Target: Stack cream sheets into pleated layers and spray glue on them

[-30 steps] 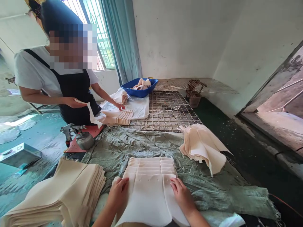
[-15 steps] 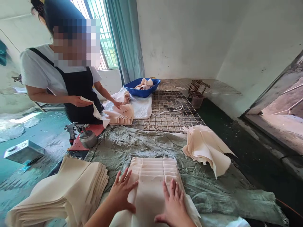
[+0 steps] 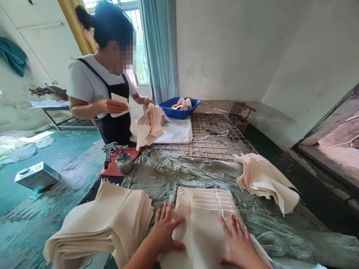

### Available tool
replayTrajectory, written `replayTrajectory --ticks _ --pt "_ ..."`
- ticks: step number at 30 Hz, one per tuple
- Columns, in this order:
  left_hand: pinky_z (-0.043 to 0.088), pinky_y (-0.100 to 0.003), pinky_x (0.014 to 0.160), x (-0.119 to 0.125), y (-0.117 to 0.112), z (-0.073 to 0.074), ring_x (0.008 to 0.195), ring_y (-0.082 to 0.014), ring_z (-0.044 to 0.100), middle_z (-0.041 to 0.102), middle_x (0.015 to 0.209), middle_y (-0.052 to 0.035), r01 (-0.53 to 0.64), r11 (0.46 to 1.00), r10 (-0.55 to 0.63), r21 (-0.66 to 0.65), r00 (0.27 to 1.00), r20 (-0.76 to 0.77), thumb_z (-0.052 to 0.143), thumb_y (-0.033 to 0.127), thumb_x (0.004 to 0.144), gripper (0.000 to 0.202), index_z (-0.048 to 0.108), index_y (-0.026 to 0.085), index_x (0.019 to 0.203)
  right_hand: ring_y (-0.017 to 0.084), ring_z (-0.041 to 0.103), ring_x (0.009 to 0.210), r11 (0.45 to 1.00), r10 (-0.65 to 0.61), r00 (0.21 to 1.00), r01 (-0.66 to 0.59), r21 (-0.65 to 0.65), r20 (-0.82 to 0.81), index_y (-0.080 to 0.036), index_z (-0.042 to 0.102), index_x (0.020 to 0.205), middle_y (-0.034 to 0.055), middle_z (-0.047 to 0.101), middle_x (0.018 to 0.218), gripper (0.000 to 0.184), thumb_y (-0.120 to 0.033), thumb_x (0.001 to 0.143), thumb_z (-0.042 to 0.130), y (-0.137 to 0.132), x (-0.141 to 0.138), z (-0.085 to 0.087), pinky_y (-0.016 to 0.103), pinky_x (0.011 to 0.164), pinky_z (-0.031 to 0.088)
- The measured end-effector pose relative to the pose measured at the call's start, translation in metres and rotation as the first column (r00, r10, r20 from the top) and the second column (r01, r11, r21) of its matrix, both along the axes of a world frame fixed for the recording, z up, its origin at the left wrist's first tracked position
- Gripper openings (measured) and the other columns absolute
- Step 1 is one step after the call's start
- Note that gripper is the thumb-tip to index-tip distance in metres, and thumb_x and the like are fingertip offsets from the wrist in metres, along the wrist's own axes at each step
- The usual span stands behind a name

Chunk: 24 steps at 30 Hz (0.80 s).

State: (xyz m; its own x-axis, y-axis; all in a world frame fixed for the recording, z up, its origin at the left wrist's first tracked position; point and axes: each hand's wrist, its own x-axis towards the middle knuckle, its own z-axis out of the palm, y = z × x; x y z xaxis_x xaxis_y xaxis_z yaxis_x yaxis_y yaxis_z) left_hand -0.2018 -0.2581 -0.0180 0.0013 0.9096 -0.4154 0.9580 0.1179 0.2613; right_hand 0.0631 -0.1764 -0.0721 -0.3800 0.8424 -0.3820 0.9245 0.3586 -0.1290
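Many layers are heaped unevenly in the left cream pile at near left; it could be dragged askew if it were caught by the left forearm, which is held just beside it. Beyond it, a spray gun is stood on a red sheet, where it could be toppled by a careless knock. At near middle, the middle cream pile is set on a wrinkled green cloth; its stepped far edges could be slid out of line if its two sides were pressed unevenly or the cloth were pulled. At right, the right cream pile is bunched and drooping, and might be tipped over if the cloth were tugged. By the left hand, spread wide with thumb and fingers apart, the left side of the middle cream pile is met, and nothing is seen pinched. By the right hand, also broadly opened, palm down, the right side is covered; how hard it is pressed cannot be told
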Motion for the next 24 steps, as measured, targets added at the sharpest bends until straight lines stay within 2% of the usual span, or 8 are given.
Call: replayTrajectory --ticks 2,5,9,11,14,17,19,24 --pt "0.014 -0.058 0.108 -0.03 -0.01 0.021 0.137 -0.0369 0.012 0.023 0.15 -0.0086 0.021 1.0 -0.021 -0.012 0.998 -0.061 0.062 0.067 0.062 0.074 0.047 0.036 0.128 0.041 0.021 0.133 0.999 0.001 1.0 -0.002 -0.034 -0.021 -0.019 0.038 0.137 0.0213 0.024 0.146 0.091 -0.046 0.057 0.073 0.009 0.005 0.007 0.058 0.102 0.025" --pt "0.031 -0.047 0.103 -0.095 -0.022 0.056 0.127 -0.0278 0.041 0.051 0.133 -0.0094 -0.024 1.0 0.021 -0.008 0.978 -0.205 0.054 0.044 0.079 0.046 0.054 0.028 0.122 0.036 0.035 0.129 0.999 0.032 0.995 -0.03 0.022 -0.095 -0.019 0.051 0.128 0.018 0.036 0.142 0.056 -0.043 0.077 0.053 0.023 -0.007 0.028 0.052 0.101 0.032" --pt "0.039 -0.051 0.092 -0.176 -0.026 0.083 0.112 -0.0339 0.054 0.063 0.114 -0.0192 -0.116 0.993 0.118 0.027 0.942 -0.314 0.05 0.028 0.08 0.034 0.061 0.014 0.11 0.024 0.046 0.121 0.98 0.195 0.937 -0.176 0.09 -0.29 -0.017 0.058 0.119 0.013 0.052 0.13 0.041 -0.027 0.082 0.044 0.024 -0.069 0.064 0.036 0.102 0.032" --pt "0.041 -0.05 0.089 -0.19 -0.022 0.084 0.109 -0.0343 0.056 0.064 0.11 -0.0188 -0.102 0.994 0.109 0.04 0.939 -0.325 0.051 0.025 0.079 0.031 0.062 0.015 0.106 0.022 0.051 0.113 0.987 0.158 0.921 -0.154 0.041 -0.356 -0.018 0.061 0.113 0.0107 0.056 0.124 0.037 -0.023 0.08 0.046 0.023 -0.108 0.072 0.031 0.096 0.036" --pt "0.042 -0.045 0.09 -0.174 -0.012 0.079 0.108 -0.0303 0.057 0.064 0.112 -0.0132 -0.006 0.997 0.026 0.077 0.961 -0.274 0.053 0.026 0.078 0.032 0.062 0.02 0.108 0.023 0.059 0.094 0.998 0.021 0.935 -0.038 -0.041 -0.354 -0.017 0.068 0.092 0.0101 0.064 0.106 0.023 -0.023 0.072 0.057 0.025 -0.151 0.066 0.029 0.08 0.042" --pt "0.044 -0.038 0.089 -0.147 0.002 0.071 0.107 -0.0261 0.057 0.064 0.114 -0.0078 0.087 0.989 -0.061 0.122 0.977 -0.206 0.054 0.031 0.077 0.035 0.059 0.024 0.112 0.02 0.062 0.074 0.995 -0.047 0.938 0.015 -0.095 -0.344 -0.015 0.066 0.07 0.0064 0.068 0.078 0.01 -0.02 0.071 0.057 0.028 -0.167 0.049 0.025 0.065 0.043" --pt "0.045 -0.036 0.087 -0.145 0.01 0.067 0.106 -0.025 0.058 0.064 0.113 -0.0066 0.099 0.986 -0.07 0.137 0.977 -0.199 0.052 0.026 0.078 0.034 0.059 0.025 0.111 0.018 0.062 0.072 0.994 -0.076 0.924 0.043 -0.096 -0.376 -0.016 0.065 0.07 0.004 0.068 0.073 0.012 -0.018 0.074 0.053 0.028 -0.167 0.039 0.024 0.063 0.043" --pt "0.044 -0.046 0.081 -0.212 0.007 0.056 0.101 -0.0334 0.06 0.066 0.103 -0.0195 -0.015 0.994 0.048 0.108 0.949 -0.312 0.041 0.004 0.072 0.036 0.064 0.011 0.099 0.019 0.061 0.087 0.996 -0.076 0.867 0.089 0.003 -0.492 -0.017 0.064 0.092 0.0069 0.065 0.099 0.023 -0.015 0.071 0.055 0.022 -0.165 0.04 0.026 0.076 0.044"
